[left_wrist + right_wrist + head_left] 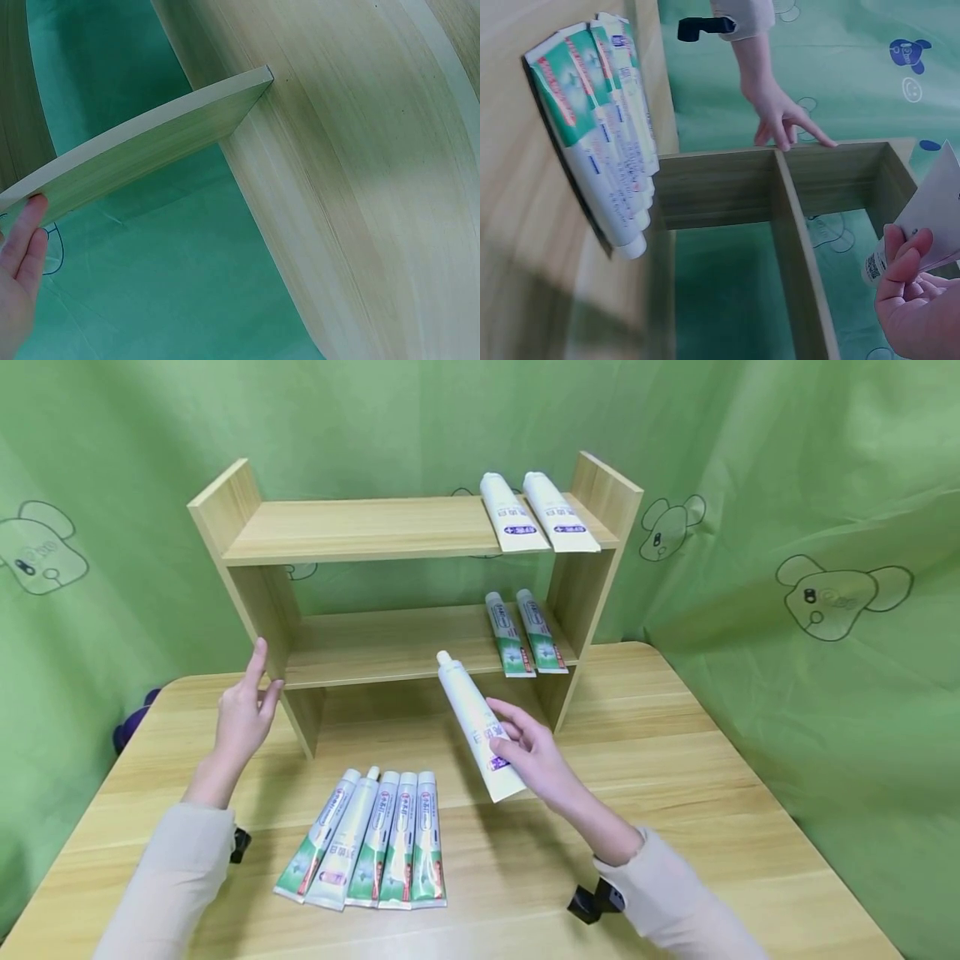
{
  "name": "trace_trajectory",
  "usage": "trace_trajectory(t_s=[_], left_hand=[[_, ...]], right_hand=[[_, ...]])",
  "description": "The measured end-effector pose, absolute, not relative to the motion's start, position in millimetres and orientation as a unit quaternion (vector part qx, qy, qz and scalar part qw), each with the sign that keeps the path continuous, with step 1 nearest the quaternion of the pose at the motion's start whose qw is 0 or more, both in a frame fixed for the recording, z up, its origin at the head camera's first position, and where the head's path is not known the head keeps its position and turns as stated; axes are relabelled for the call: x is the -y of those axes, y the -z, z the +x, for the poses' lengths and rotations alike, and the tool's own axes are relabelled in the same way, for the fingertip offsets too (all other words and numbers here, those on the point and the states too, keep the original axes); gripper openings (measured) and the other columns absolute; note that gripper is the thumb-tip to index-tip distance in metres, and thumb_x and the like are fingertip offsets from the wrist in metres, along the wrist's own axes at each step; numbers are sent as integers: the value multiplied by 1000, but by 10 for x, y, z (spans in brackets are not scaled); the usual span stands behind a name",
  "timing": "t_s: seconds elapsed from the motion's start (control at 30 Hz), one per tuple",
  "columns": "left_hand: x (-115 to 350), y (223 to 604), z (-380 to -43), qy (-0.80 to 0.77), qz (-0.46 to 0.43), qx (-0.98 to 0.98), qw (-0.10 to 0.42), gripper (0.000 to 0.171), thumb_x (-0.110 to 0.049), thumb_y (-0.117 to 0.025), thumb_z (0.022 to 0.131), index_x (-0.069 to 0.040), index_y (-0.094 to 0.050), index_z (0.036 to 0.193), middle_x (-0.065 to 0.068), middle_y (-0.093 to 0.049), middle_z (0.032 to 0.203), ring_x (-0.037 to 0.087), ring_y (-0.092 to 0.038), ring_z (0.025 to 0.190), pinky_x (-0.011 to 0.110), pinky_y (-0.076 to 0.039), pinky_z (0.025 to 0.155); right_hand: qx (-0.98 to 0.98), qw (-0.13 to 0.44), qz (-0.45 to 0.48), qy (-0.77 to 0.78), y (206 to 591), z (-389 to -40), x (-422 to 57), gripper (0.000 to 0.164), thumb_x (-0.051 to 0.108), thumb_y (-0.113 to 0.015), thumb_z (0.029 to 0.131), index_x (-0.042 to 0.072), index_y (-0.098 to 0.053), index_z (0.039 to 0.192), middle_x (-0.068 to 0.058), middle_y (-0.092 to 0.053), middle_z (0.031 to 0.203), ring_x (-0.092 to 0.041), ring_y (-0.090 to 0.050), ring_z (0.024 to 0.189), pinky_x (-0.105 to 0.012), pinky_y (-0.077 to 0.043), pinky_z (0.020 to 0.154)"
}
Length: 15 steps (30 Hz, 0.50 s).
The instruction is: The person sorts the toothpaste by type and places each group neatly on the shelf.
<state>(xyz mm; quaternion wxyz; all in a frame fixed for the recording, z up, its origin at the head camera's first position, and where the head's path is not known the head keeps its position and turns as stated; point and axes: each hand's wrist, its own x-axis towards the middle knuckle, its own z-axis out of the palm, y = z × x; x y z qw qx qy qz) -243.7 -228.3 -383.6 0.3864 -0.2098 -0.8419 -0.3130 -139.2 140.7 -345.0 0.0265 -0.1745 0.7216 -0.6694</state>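
My right hand (pixel 538 762) pinches a white toothpaste tube (pixel 467 702) with purple print near its flat end. The tube is tilted, cap up and to the left, in front of the wooden shelf (pixel 360 531). In the right wrist view, curled fingertips (pixel 907 255) show against the tube's white side. At the shelf's left side panel, my left hand (pixel 243 710) rests its extended fingers against the wood and holds nothing. Below the hands, several toothpaste tubes (pixel 401 835) lie side by side on the table, mostly green and white, with one white tube (pixel 347 839) among them.
Two white tubes (pixel 558 514) lie at the right end of the top board. Two green-and-white tubes (pixel 540 631) lie on the middle board, also at the right. A green curtain (pixel 750 460) hangs behind and beside the wooden table (pixel 675 760).
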Motion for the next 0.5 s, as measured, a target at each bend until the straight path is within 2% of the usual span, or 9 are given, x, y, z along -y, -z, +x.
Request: trace_trajectory(t_s=[0.27, 0.5], left_hand=[[2290, 3834, -2441, 312, -209, 843, 385, 81, 5, -58, 84, -30, -17, 146, 39, -56, 90, 47, -61, 64, 53, -53, 53], [2287, 3829, -2432, 313, -206, 844, 384, 79, 5, -58, 85, -27, -19, 146, 40, -54, 101, 46, -61, 64, 53, -53, 55]], right_hand=[[-708, 6, -188, 680, 3273, -1432, -1367, 52, -6, -44, 87, -7, -30, 137, -36, -53, 110, -9, -63, 70, -27, -57, 54], [-696, -16, -189, 693, 3068, -1475, -1340, 53, -7, -43, 86, -6, -31, 137, -36, -53, 112, -9, -63, 69, -25, -57, 54]])
